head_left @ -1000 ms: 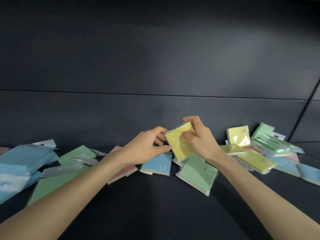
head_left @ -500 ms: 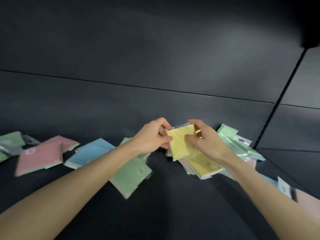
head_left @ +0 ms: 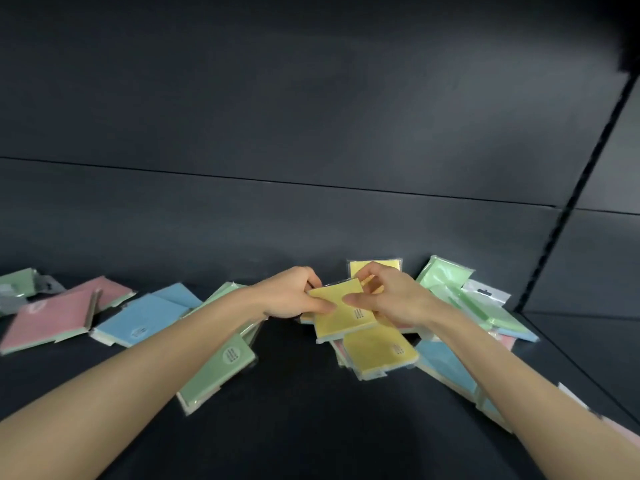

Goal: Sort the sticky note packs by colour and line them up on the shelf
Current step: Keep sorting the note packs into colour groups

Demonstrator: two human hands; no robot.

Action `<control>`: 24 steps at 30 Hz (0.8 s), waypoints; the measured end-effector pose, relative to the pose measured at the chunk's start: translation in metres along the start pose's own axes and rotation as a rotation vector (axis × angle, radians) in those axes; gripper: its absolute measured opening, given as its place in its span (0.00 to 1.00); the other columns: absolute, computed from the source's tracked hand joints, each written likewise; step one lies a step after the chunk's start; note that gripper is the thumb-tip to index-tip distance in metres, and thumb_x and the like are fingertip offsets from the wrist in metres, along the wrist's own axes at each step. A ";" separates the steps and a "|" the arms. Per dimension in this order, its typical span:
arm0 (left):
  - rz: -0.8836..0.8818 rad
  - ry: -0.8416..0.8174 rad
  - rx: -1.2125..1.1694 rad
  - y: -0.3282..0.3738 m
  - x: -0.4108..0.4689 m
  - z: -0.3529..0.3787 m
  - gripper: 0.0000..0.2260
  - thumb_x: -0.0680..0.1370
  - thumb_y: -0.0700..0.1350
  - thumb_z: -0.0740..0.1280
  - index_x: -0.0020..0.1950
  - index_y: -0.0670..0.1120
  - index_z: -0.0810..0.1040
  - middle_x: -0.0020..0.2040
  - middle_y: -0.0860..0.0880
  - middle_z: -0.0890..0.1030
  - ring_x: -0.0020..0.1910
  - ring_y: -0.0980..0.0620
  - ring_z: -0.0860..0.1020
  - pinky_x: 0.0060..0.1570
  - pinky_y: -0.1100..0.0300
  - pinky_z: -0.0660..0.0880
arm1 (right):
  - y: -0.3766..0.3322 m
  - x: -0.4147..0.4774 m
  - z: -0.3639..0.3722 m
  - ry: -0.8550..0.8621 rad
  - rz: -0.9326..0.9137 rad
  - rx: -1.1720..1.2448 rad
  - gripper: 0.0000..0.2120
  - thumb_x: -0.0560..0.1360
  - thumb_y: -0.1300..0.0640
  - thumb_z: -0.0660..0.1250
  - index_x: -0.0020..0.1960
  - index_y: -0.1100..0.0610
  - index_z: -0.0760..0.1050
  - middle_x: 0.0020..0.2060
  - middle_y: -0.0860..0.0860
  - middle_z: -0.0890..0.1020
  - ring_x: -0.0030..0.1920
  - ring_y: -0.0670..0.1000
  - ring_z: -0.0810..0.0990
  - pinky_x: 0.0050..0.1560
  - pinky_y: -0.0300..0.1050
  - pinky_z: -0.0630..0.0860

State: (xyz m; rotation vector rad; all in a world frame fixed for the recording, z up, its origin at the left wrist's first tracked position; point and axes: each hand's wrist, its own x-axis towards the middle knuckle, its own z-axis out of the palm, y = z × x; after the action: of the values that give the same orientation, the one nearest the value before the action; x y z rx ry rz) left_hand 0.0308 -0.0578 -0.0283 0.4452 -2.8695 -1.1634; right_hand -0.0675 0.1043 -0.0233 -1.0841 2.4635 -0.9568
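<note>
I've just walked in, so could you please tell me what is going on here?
A person is sorting sticky note packs on a dark shelf. The left hand and right hand pinch one yellow pack above a flat yellow pack; a third yellow pack stands against the back wall. Scattered around lie pink packs, blue packs and green packs.

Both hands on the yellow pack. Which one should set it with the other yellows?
Right, probably. The right hand pinches the held yellow pack on the side where the standing yellow pack and the flat yellow pack sit, both close by. The left hand would have to reach across.
</note>
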 end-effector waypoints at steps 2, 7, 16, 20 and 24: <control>-0.010 0.003 -0.095 -0.001 0.002 0.001 0.25 0.71 0.49 0.74 0.64 0.44 0.70 0.49 0.51 0.76 0.44 0.55 0.76 0.45 0.61 0.74 | 0.001 0.001 -0.001 -0.013 0.001 -0.010 0.21 0.72 0.47 0.71 0.60 0.53 0.69 0.45 0.44 0.74 0.36 0.43 0.75 0.34 0.34 0.68; -0.024 0.069 -0.131 -0.005 0.006 -0.007 0.41 0.64 0.48 0.79 0.73 0.48 0.63 0.64 0.49 0.70 0.59 0.51 0.74 0.61 0.55 0.73 | 0.001 0.006 0.003 -0.015 -0.054 -0.012 0.25 0.71 0.49 0.73 0.64 0.54 0.70 0.53 0.47 0.74 0.44 0.47 0.77 0.40 0.35 0.72; -0.007 0.179 -0.159 -0.017 0.002 -0.026 0.31 0.70 0.42 0.75 0.70 0.46 0.67 0.62 0.49 0.73 0.57 0.51 0.75 0.60 0.60 0.69 | -0.006 -0.003 0.008 -0.207 0.011 -0.047 0.46 0.65 0.41 0.75 0.74 0.50 0.54 0.62 0.42 0.71 0.56 0.41 0.75 0.52 0.36 0.71; 0.001 0.201 -0.178 -0.021 -0.004 -0.028 0.28 0.72 0.40 0.72 0.70 0.44 0.68 0.59 0.50 0.74 0.58 0.52 0.74 0.57 0.62 0.67 | -0.007 -0.006 0.012 -0.279 0.037 -0.216 0.41 0.66 0.38 0.73 0.72 0.53 0.61 0.58 0.45 0.73 0.59 0.47 0.73 0.56 0.40 0.71; 0.014 0.218 -0.175 -0.024 -0.010 -0.023 0.24 0.74 0.40 0.70 0.69 0.43 0.69 0.54 0.52 0.75 0.53 0.54 0.74 0.49 0.65 0.69 | -0.007 -0.008 0.013 -0.340 -0.010 -0.287 0.17 0.68 0.38 0.71 0.37 0.50 0.69 0.33 0.43 0.67 0.35 0.46 0.67 0.36 0.40 0.63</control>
State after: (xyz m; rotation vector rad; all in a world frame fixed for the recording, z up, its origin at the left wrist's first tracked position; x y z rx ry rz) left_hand 0.0491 -0.0874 -0.0275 0.5098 -2.5578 -1.2639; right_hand -0.0520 0.1003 -0.0280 -1.2306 2.3528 -0.3834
